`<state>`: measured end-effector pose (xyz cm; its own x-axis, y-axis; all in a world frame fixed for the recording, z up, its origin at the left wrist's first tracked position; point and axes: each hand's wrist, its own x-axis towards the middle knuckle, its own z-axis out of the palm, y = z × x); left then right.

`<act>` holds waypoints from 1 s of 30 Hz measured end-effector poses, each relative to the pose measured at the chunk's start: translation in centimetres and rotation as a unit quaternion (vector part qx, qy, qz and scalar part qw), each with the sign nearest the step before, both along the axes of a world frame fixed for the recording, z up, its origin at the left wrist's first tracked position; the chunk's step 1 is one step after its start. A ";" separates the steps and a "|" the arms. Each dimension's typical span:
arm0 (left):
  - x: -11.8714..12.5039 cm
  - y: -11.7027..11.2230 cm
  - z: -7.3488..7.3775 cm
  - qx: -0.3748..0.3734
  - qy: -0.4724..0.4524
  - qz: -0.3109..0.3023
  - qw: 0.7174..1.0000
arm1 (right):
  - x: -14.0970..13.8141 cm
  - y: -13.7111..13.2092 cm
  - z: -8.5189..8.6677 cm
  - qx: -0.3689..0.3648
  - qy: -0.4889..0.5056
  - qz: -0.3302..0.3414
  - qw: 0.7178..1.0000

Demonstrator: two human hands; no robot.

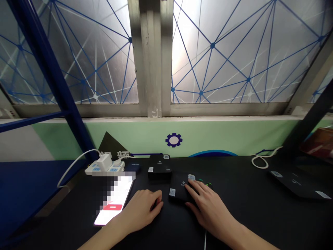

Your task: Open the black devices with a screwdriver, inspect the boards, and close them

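Note:
My right hand (205,203) lies over a flat black box (178,191) with stickers on its top. Its fingers are stretched across the right part of the lid, and the thumb is by the near edge. Behind those fingers a dark item with green spots (208,184) is mostly hidden. Loosely curled, my left hand (145,206) rests on the table left of this box, with nothing visible in its fingers. A second black box (159,166) stands just behind, near the wall. Left of my left hand lies a phone (116,205) with a lit screen, partly pixelated.
A white power strip (105,166) with a plugged-in charger and cable sits at the back left, beside a small dark item (132,167). A flat black device (298,184) lies at the right, near a white cable (260,161). Another white cable (205,240) runs below my right hand.

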<state>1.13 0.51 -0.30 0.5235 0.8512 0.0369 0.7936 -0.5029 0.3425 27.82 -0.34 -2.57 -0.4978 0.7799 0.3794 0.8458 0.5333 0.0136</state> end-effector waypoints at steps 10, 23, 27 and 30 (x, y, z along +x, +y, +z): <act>-0.1 -0.1 -0.1 0.007 0.004 -0.003 1.000 | 0.2 1.6 1.1 -0.022 -0.013 0.005 1.000; -0.1 0.2 -0.5 0.015 0.006 -0.007 1.000 | 0.3 4.3 1.4 -0.096 0.013 -0.020 0.995; -0.2 0.1 -0.5 0.021 0.010 -0.004 1.000 | 0.2 5.2 1.6 -0.103 0.021 -0.022 0.994; -0.2 0.0 -0.5 0.024 0.007 -0.003 1.000 | 0.0 5.8 1.8 -0.109 0.018 -0.025 0.994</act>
<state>0.92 0.55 -0.78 0.5301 0.8451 0.0698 0.7949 -0.5239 0.3062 27.82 5.50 -0.78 -0.4453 0.8692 0.2150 0.8696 0.4770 -0.1277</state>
